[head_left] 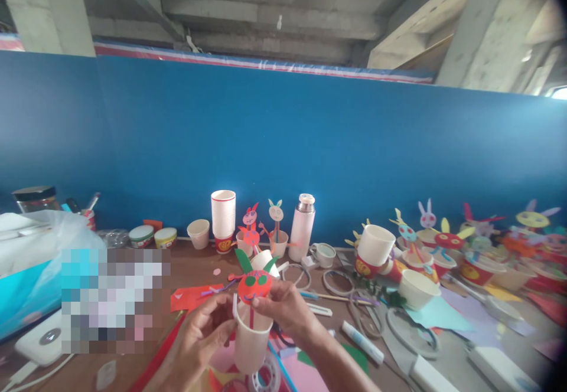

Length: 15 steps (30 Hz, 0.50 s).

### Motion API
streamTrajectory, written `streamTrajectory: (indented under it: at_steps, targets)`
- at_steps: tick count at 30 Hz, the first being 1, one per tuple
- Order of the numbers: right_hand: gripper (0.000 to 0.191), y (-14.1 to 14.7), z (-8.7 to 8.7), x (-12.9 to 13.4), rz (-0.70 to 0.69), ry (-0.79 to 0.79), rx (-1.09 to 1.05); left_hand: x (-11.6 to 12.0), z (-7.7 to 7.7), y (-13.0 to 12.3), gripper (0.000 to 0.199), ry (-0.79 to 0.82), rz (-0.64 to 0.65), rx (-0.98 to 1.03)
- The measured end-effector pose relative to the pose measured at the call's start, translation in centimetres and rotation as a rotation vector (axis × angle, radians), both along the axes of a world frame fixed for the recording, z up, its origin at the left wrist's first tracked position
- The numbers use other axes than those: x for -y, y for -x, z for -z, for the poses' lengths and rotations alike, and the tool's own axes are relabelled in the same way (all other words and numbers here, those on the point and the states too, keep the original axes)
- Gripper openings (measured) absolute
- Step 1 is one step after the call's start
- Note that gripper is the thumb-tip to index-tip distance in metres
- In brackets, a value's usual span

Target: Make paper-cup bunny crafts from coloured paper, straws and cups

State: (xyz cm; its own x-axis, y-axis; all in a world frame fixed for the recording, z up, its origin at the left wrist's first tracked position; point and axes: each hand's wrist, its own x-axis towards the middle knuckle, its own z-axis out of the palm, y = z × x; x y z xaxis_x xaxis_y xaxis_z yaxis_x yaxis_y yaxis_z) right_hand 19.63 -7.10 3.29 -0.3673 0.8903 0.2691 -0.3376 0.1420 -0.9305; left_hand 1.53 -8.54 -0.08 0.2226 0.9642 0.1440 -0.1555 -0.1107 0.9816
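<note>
A white paper cup (253, 348) stands upright in front of me. My left hand (211, 327) is closed at its left rim, where a short white strip (235, 306) sticks up by the fingers. My right hand (286, 308) pinches the lower right edge of a red paper rabbit head (253, 286). The head has green ears and green eyes, and its dark red stem reaches down into the cup. Under and beside the cup lie a white tape roll (266, 374) and pink paper (305, 368).
Behind are stacked cups (224, 218), a pink thermos (303, 229) and finished-looking paper figures in cups (275, 241). A glue stick (362, 342) lies to the right, near more cups (419, 290). Red paper (190, 297) and a plastic bag (80, 238) are leftward.
</note>
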Motion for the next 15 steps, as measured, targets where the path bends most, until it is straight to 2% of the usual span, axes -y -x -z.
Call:
streamTrajectory:
  at_steps: [3,9,15]
  targets:
    - [0.031,0.0,0.0,0.0,-0.017,-0.007,0.029,-0.2,0.2,0.4,0.031,0.008,0.023,-0.053]
    - [0.031,0.0,0.9,-0.3,0.056,-0.046,0.108,-0.1,-0.1,0.5,0.02,-0.021,0.071,-0.046]
    - [0.029,0.0,1.3,-0.5,0.087,-0.084,0.173,-0.2,0.0,0.5,0.025,-0.014,0.05,-0.092]
